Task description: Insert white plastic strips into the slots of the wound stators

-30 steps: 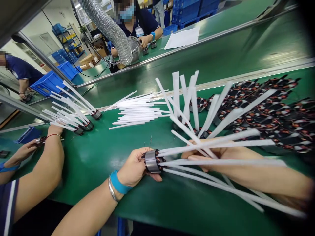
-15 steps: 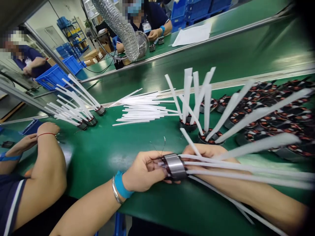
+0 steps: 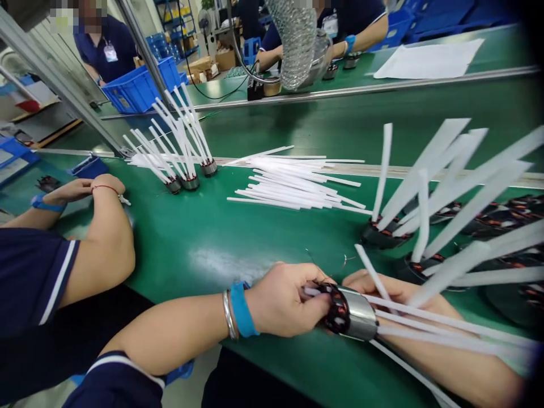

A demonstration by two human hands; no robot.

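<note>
1. While the left hand (image 3: pixel 285 299) curls shut around the near end of a stator (image 3: pixel 351 313), its fingers press on the dark copper windings there.
2. The right hand (image 3: pixel 393 289) lies behind the stator with fingers stretched along the white strips (image 3: pixel 442 326) that stick out of it to the right; how tightly it grips I cannot tell.
3. The stator lies sideways just above the green desk (image 3: pixel 204 238), at its near edge.
4. A loose pile of strips (image 3: pixel 297 184) lies farther off, mid-desk.
5. Three filled stators (image 3: pixel 191 180) stand far left.
6. A co-worker's arm (image 3: pixel 104 238) rests at left.
</note>
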